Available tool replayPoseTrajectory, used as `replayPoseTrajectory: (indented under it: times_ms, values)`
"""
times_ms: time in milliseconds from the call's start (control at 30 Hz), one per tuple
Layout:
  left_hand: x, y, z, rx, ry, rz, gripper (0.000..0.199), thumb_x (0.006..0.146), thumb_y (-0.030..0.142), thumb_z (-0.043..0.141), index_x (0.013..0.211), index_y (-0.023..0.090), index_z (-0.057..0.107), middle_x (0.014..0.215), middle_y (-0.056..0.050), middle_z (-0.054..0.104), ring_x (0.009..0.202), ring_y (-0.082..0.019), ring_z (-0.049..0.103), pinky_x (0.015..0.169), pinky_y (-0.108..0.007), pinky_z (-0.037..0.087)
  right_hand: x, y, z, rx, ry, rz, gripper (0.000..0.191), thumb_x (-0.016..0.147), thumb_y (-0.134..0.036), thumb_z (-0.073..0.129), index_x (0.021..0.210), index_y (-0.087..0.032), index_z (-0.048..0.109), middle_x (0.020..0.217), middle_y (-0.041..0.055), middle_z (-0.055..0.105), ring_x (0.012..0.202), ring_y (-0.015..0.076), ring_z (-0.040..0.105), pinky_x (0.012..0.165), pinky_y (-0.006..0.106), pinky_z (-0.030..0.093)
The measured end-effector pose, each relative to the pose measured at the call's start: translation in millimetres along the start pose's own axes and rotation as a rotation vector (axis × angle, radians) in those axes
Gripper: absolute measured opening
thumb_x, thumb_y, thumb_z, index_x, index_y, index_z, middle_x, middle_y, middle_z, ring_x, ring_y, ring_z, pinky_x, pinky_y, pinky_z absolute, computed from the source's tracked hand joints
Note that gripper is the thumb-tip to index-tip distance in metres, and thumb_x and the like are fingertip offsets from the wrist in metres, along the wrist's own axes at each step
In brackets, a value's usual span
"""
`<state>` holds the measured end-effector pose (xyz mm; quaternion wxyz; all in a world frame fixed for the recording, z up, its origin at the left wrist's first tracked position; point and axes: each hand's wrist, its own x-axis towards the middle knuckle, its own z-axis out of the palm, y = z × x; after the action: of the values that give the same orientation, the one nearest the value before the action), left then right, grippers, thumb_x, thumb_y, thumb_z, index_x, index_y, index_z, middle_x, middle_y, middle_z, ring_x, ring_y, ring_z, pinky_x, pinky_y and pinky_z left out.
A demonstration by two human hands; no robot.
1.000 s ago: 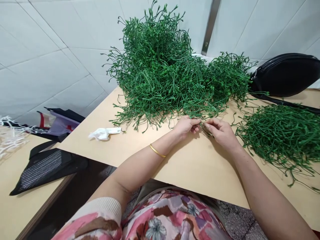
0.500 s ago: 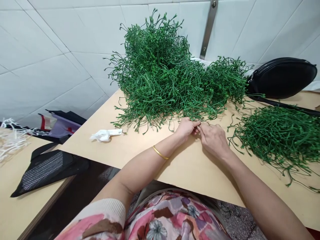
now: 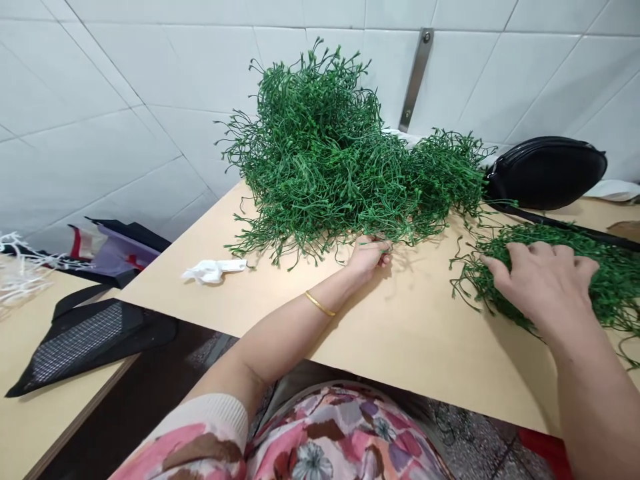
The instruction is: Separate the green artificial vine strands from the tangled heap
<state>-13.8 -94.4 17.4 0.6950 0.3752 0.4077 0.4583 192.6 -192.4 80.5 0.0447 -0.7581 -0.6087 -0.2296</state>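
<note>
My left hand (image 3: 369,259) rests on the table at the front edge of a big heap of thin green artificial plant stems (image 3: 320,153). Its fingers are pinched closed, and a bit of green stem shows at the fingertips. Over a smaller, flatter pile of the same green stems (image 3: 613,273) on the right is my right hand (image 3: 545,280), palm down with fingers apart. Whether its fingertips touch the stems is hidden behind the hand. The stems are wiry, with small lighter tips.
A crumpled white tissue (image 3: 213,271) lies left on the table (image 3: 400,333). At the back right stands a black bag (image 3: 550,172) with its strap trailing forward. On a lower surface to the left are a black mesh item (image 3: 83,340) and white branching pieces (image 3: 25,267). Tiled wall behind.
My right hand has left my left hand and moved right, over the smaller pile, with its fingers spreading. My left hand has stayed almost where it was. The view has tilted slightly upward.
</note>
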Motion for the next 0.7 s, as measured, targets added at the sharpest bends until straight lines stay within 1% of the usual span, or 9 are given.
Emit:
replayPoseTrajectory:
  times_ms: [33, 100, 200, 333, 400, 467, 533, 600, 700]
  values:
    - [-0.8, -0.3, 1.3, 0.008, 0.003, 0.013, 0.020, 0.076, 0.009, 0.052, 0.058, 0.014, 0.044, 0.045, 0.004, 0.044, 0.034, -0.004, 0.040, 0.035, -0.018, 0.025, -0.2, 0.5, 0.6, 0.038, -0.023, -0.012, 0.041, 0.085, -0.046, 0.040, 0.084, -0.013, 0.064, 0.092, 0.0221, 0.061, 0.092, 0.0389, 0.053, 0.071, 0.049, 0.036]
    - [-2.2, -1.6, 3.3, 0.035, 0.001, 0.040, 0.022, 0.076, 0.011, 0.052, 0.057, 0.015, 0.043, 0.043, 0.005, 0.041, 0.033, -0.004, 0.038, 0.035, -0.018, 0.024, -0.2, -11.1, -1.7, 0.293, -0.065, -0.052, 0.040, 0.084, -0.046, 0.041, 0.098, -0.015, 0.062, 0.100, 0.0180, 0.062, 0.091, 0.0332, 0.056, 0.072, 0.045, 0.041]
    - [-4.0, -3.9, 3.7, 0.102, -0.039, 0.071, 0.022, 0.074, 0.013, 0.056, 0.056, 0.015, 0.043, 0.041, 0.006, 0.040, 0.032, -0.003, 0.036, 0.035, -0.019, 0.022, 7.1, -48.6, -6.9, 0.766, -0.128, -0.066, 0.051, 0.080, -0.053, 0.048, 0.115, -0.016, 0.056, 0.100, 0.0128, 0.063, 0.076, 0.0215, 0.059, 0.066, 0.035, 0.046]
    - [-8.9, -2.2, 2.0, 0.183, -0.169, 0.068, 0.019, 0.070, 0.007, 0.056, 0.056, 0.014, 0.046, 0.041, 0.006, 0.041, 0.032, -0.003, 0.035, 0.036, -0.018, 0.025, 36.0, -95.4, 6.7, 0.862, -0.090, -0.110, 0.075, 0.070, -0.051, 0.061, 0.132, -0.013, 0.042, 0.094, 0.0124, 0.065, 0.071, 0.0216, 0.058, 0.064, 0.034, 0.044]
    - [-13.3, 1.4, 0.9, 0.183, -0.313, -0.029, 0.016, 0.068, 0.007, 0.059, 0.058, 0.014, 0.048, 0.042, 0.005, 0.043, 0.032, -0.002, 0.034, 0.036, -0.018, 0.023, 55.4, -105.6, 23.0, 0.844, -0.096, -0.111, 0.061, 0.072, -0.041, 0.061, 0.124, -0.012, 0.050, 0.078, 0.0090, 0.065, 0.068, 0.0215, 0.057, 0.064, 0.034, 0.043]
    - [-17.4, 6.1, -0.9, 0.159, -0.515, -0.195, 0.014, 0.065, 0.011, 0.064, 0.064, 0.014, 0.050, 0.046, 0.005, 0.046, 0.032, -0.003, 0.034, 0.035, -0.018, 0.020, 73.6, -106.8, 39.8, 0.843, -0.057, -0.048, 0.032, 0.075, -0.034, 0.058, 0.098, -0.013, 0.062, 0.070, 0.0074, 0.062, 0.068, 0.0206, 0.056, 0.066, 0.032, 0.042]
    - [-19.0, 10.8, -3.5, 0.127, -0.671, -0.324, 0.019, 0.063, 0.015, 0.069, 0.068, 0.015, 0.050, 0.048, 0.005, 0.047, 0.032, -0.003, 0.033, 0.034, -0.017, 0.017, 87.7, -102.6, 53.0, 0.953, -0.080, 0.045, 0.017, 0.077, -0.032, 0.057, 0.072, -0.016, 0.061, 0.058, 0.0038, 0.057, 0.060, 0.0164, 0.052, 0.061, 0.029, 0.041]
    - [-17.0, 14.0, -6.2, 0.104, -0.689, -0.339, 0.023, 0.062, 0.016, 0.071, 0.069, 0.015, 0.049, 0.048, 0.005, 0.047, 0.031, -0.002, 0.032, 0.034, -0.016, 0.015, 96.9, -96.6, 61.1, 1.180, -0.181, 0.162, 0.023, 0.077, -0.031, 0.058, 0.059, -0.017, 0.054, 0.046, -0.0012, 0.047, 0.047, 0.0110, 0.043, 0.050, 0.025, 0.038]
    - [-8.4, 14.6, -8.7, 0.081, -0.529, -0.252, 0.025, 0.062, 0.016, 0.070, 0.068, 0.016, 0.046, 0.047, 0.006, 0.046, 0.031, -0.001, 0.032, 0.034, -0.016, 0.014, 102.3, -87.3, 64.9, 1.532, -0.297, 0.436, 0.025, 0.079, -0.028, 0.057, 0.058, -0.017, 0.052, 0.040, -0.0053, 0.040, 0.038, 0.0066, 0.037, 0.041, 0.021, 0.032]
